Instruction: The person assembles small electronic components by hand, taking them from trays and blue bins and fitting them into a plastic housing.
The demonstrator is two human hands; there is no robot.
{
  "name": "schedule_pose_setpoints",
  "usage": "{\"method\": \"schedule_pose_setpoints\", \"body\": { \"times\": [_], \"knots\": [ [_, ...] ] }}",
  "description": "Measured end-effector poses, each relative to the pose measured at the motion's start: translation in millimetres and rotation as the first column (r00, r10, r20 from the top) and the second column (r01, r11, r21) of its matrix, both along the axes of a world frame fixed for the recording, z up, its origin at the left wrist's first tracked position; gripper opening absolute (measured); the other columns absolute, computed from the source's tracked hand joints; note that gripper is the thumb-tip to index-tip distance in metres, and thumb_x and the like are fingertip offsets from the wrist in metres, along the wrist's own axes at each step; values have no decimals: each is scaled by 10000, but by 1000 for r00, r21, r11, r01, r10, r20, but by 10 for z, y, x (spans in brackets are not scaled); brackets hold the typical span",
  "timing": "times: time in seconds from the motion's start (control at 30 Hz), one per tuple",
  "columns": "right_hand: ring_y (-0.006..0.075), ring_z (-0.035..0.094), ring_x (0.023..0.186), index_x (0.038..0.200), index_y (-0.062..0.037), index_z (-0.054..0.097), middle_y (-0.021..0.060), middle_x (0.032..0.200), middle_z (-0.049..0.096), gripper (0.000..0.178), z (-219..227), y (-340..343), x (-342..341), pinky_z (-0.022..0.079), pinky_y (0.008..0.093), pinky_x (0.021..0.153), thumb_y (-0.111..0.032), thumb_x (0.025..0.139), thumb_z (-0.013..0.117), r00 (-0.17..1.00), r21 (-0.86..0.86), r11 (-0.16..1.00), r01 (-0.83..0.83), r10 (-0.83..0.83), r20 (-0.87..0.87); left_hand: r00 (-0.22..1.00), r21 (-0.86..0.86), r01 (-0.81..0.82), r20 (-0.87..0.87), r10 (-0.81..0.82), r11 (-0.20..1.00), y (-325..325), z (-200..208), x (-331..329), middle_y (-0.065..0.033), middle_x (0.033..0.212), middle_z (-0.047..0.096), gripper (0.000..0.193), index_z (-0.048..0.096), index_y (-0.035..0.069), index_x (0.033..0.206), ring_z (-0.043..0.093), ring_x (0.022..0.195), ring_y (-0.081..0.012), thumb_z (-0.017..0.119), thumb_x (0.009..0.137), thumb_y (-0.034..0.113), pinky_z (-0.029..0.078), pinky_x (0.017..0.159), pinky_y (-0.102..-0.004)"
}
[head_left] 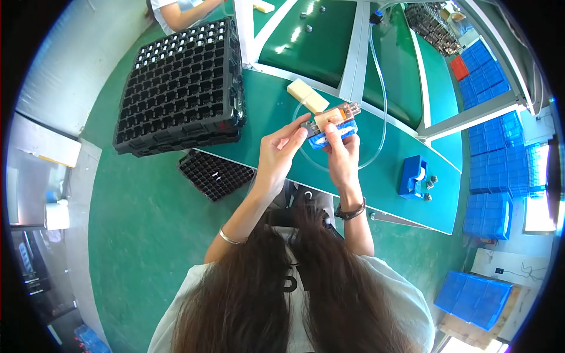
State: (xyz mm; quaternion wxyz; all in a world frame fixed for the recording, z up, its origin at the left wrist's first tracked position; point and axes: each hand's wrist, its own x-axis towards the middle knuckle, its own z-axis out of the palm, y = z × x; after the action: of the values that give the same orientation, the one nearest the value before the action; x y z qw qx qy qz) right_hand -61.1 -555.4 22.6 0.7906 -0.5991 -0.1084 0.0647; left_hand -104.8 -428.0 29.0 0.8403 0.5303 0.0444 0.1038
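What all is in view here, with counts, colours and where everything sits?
Bench: one, green, centre
Frame: one, white, across the bench
Fixture: one, amber and blue, held above the bench
Block: one, cream, beyond the fixture
Tube: one, transparent, curving over the bench
Holder: one, blue with white roll, bench's right end
Small parts: about three, metallic, beside the holder
Stacked trays: count unclear, black, left
Lower tray: one, black, below the stack
Blue crates: many, blue, far right
Red crate: one, red, upper right
Co-worker: one, white sleeve, upper left
Left hand: one, silver bangle, fixture's dark end
Right hand: one, dark wristband, gripping the fixture
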Motion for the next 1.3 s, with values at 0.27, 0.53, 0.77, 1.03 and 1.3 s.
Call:
{"method": "schedule_pose_setpoints", "body": {
  "times": [0.27, 0.53, 0.77, 1.03, 1.3],
  "knots": [
    [45, 552, 778, 1174, -20, 517, 17, 980, 598, 400, -56, -91, 229, 445, 185, 656, -235, 851, 613, 982, 90, 990, -108, 121, -148, 996, 142, 74, -65, -66, 987, 74, -201, 227, -60, 1076, 577, 405, 493, 16, 1246, 517, 966, -99, 545, 901, 222, 401, 865, -256],
    [90, 535, 685, 984, 22, 596, 37, 797, 615, 319, -497, 46, 1085, 447, 233, 624, -238, 811, 662, 967, -446, 868, 217, -130, 217, 997, 145, -60, -34, 65, 988, 366, -141, 70, -96, 1044, 599, 387, 476, 23, 1233, 565, 905, -133, 421, 951, 281, 442, 800, -256],
    [198, 615, 696, 1038, 13, 583, 140, 818, 643, 424, -877, 209, 1478, 491, 300, 687, -303, 774, 685, 906, -636, 686, 354, -84, 414, 972, 164, -224, -32, 232, 961, 914, -101, -342, -82, 1000, 621, 381, 545, 0, 1154, 556, 843, -98, 387, 957, 285, 424, 732, -223],
    [301, 643, 804, 1061, -32, 591, 173, 867, 648, 419, -848, 166, 1461, 493, 341, 726, -307, 759, 683, 927, -692, 630, 354, -139, 348, 924, 641, -375, 206, 321, 670, 1837, 218, 503, -38, 926, 635, 230, 607, 10, 1056, 555, 805, -86, 508, 903, 151, 422, 721, -211],
    [318, 642, 726, 980, 8, 611, 197, 788, 635, 432, -859, 236, 1397, 496, 339, 666, -320, 720, 718, 907, -679, 605, 416, -219, 360, 887, 951, -305, 305, 347, -58, 2956, -184, 2215, -109, 880, 667, 193, 661, 81, 927, 637, 824, -259, 597, 790, 200, 494, 735, -361]
  ]
}}
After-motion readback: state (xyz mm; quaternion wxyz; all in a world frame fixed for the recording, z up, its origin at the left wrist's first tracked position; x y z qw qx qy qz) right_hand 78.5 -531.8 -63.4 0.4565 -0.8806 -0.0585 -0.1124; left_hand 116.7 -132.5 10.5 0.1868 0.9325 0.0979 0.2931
